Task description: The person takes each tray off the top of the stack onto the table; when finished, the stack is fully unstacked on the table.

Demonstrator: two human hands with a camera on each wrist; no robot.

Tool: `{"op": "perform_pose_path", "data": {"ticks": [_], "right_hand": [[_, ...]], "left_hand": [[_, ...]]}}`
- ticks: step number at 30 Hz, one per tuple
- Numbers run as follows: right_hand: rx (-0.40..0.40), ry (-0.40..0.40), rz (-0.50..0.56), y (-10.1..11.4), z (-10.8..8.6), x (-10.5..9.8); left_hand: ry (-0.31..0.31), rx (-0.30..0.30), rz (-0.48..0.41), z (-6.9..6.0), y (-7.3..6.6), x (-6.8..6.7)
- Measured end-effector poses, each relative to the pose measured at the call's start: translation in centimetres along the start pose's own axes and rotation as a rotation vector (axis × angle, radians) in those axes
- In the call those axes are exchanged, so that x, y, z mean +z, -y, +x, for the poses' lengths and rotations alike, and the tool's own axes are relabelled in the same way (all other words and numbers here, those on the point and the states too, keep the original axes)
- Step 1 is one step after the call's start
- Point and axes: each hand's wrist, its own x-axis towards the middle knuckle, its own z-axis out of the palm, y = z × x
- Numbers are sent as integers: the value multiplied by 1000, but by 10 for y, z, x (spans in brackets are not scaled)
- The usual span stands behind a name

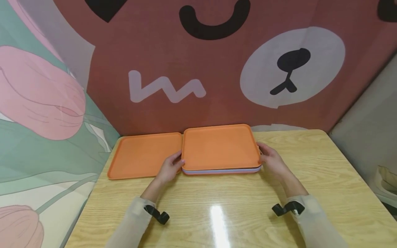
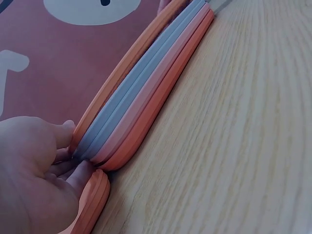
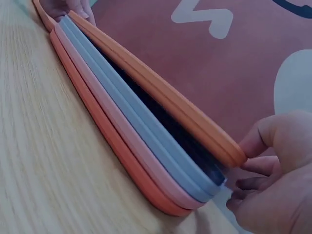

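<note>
Left hand point(image 1: 168, 169) and right hand point(image 1: 273, 162) pinch one orange tray point(image 1: 221, 148) (three trays point(image 3: 134, 117) beneath) — second orange tray point(image 1: 145, 155), table's point(image 1: 186, 206) back-left corner.

no words, brands or numbers that I can read from here, just a pale zigzag mark point(image 1: 169, 90) on the reddish-brown printed backdrop point(image 1: 149, 44), not clearly a letter

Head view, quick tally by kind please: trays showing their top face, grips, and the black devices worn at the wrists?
Flat orange rectangular trays, top face showing: 2 (left tray, right tray)
Bare-hand grips: 2 (left grip, right grip)
Black wrist-worn devices: 2 (left device, right device)
Total: 6
</note>
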Motion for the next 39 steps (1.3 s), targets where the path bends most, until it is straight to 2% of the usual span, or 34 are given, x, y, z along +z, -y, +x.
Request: {"op": "perform_pose_path", "data": {"ticks": [5, 7, 11, 13, 15, 18, 20, 22, 25, 28, 33, 39], "right_hand": [[-33, -3, 61, 1, -4, -6], [-50, 21, 126, -2, -5, -8], [-73, 90, 372, -9, -8, -9], [-101, 118, 510, -13, -9, -7], [-128, 148, 598, -15, -11, -5], [-165, 193, 643, -13, -12, -3], [-173, 198, 654, -11, -13, -2], [-191, 168, 681, -12, -14, -1], [-220, 103, 731, -15, -16, -3], [-234, 80, 783, -18, -19, -7], [-276, 141, 862, -22, -25, -22], [-332, 288, 974, -25, -38, -53]], "left_hand": [[9, 2, -7, 0, 0, -1], [7, 4, -4, 0, 1, -1], [-1, 11, -2, 1, 0, 0], [6, 11, 13, -3, -10, -1], [15, 11, 21, -5, -16, -1], [11, 4, 35, -6, -15, -2], [-2, 0, 36, -3, -5, -3], [-9, -3, 26, -1, 3, -4], [-3, 6, 14, -2, 4, -4], [0, 14, 3, -2, 5, -5], [-5, 7, 9, -2, 5, -7], [-7, -5, 24, -2, 4, -8]]}}
